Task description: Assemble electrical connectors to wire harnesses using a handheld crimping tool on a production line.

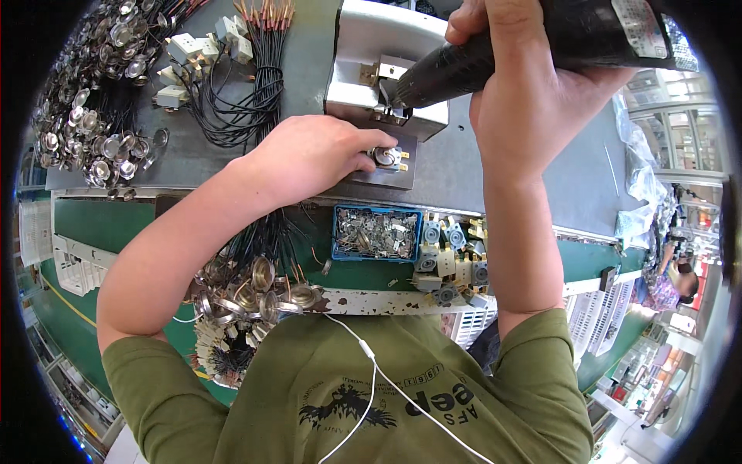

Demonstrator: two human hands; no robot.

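My right hand [529,100] is wrapped round a thick black power screwdriver [448,76]. Its nose points down and left into a bright metal fixture [363,39], where a small white block [394,67] sits; the very tip is hard to make out. On a flat steel plate [386,179] just in front of the fixture, my left hand [309,151] pinches a small round metal switch-like part [386,158] with brass terminals between thumb and forefinger. My fingers cover its left side.
A blue tray [334,246] of small metal clips stands before me, beside several square switch-like parts [456,267]. Bundled black wires [267,93] with white connectors [185,48] lie left of the fixture. Metal-capped wired parts [100,147] pile up far left; more metal caps [263,274] hang near my waist.
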